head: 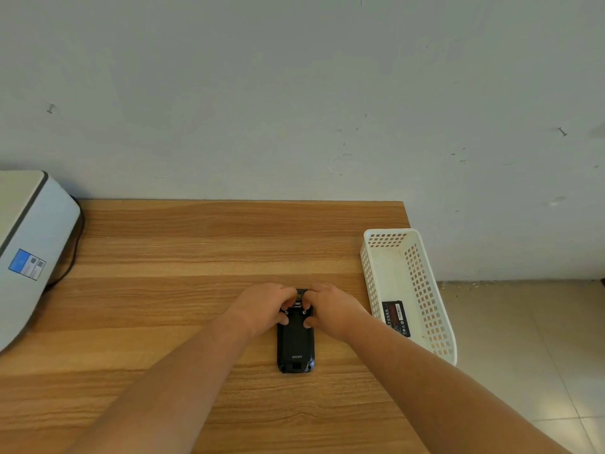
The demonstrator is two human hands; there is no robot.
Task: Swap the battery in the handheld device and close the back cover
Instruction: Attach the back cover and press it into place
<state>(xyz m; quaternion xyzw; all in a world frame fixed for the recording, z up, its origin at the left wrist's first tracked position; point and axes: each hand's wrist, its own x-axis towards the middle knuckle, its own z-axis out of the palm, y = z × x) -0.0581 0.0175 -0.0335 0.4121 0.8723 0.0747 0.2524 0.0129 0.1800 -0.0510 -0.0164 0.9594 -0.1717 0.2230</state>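
The black handheld device point(295, 342) lies face down on the wood-grain desk point(196, 244), its far end under both hands. The left hand point(262, 309) and right hand point(330, 311) sit side by side, fingers curled onto the device's upper edges, thumbs on the ribbed matte back cover, probably to steady it while working the latch. Just right of the right hand, a flat black battery point(396, 317) rests in a white perforated plastic basket point(425, 290).

Both hands hide the handheld device point(295, 345) top end.
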